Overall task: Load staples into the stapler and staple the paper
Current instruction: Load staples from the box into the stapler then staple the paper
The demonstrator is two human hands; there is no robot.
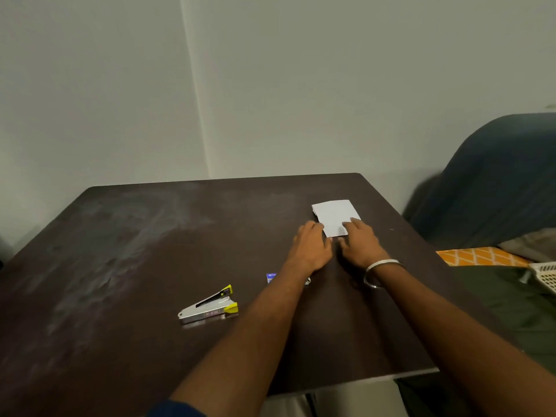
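Note:
A folded white paper [334,216] lies on the dark table [150,266] at the far right. My right hand [362,242] rests on its near corner with fingers laid flat. My left hand [311,246] touches the paper's left near edge, its fingers slightly bent. A silver stapler [209,305] with yellow tips lies on the table left of my left forearm, its top arm raised. A small blue staple box [271,277] peeks out from under my left forearm, mostly hidden.
A blue upholstered seat [496,182] stands right of the table. An orange patterned cloth [478,256] and a white plastic basket [546,275] lie at the right edge. A pale wall rises behind the table.

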